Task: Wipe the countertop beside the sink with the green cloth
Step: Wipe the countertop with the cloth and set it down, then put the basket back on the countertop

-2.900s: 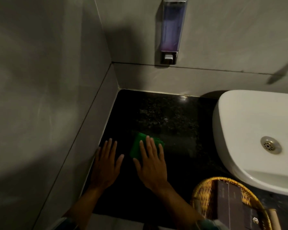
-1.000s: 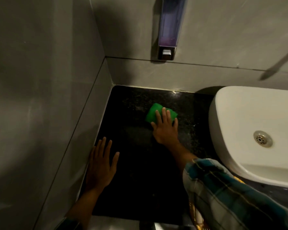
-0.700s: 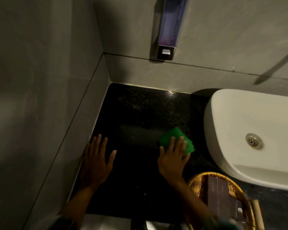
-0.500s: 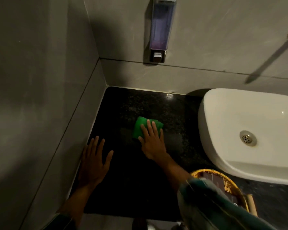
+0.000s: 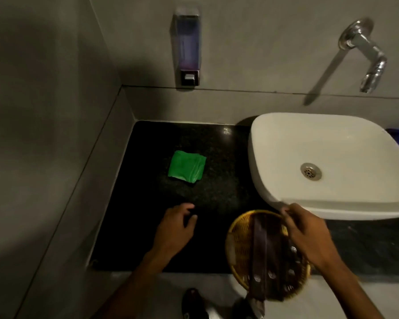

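1. The green cloth [image 5: 186, 166] is lying folded flat on the tabletop [image 5: 219, 189], well ahead of both hands, nobody touching it.
2. Left hand [image 5: 175, 229] is hovering empty, fingers loosely curled.
3. Right hand [image 5: 309, 233] is pinching the rim of a round woven basket [image 5: 238, 245] by the smooth white sink [image 5: 286, 139].
4. The tabletop is looking like speckled, glossy black stone.

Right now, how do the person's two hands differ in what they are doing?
The right hand grips the rim of the wicker basket near the sink, fingers curled over its edge; the left hand holds nothing. The left hand hovers loosely curled over the dark countertop, while the right is at the basket. Neither touches the green cloth, which lies folded alone farther back.
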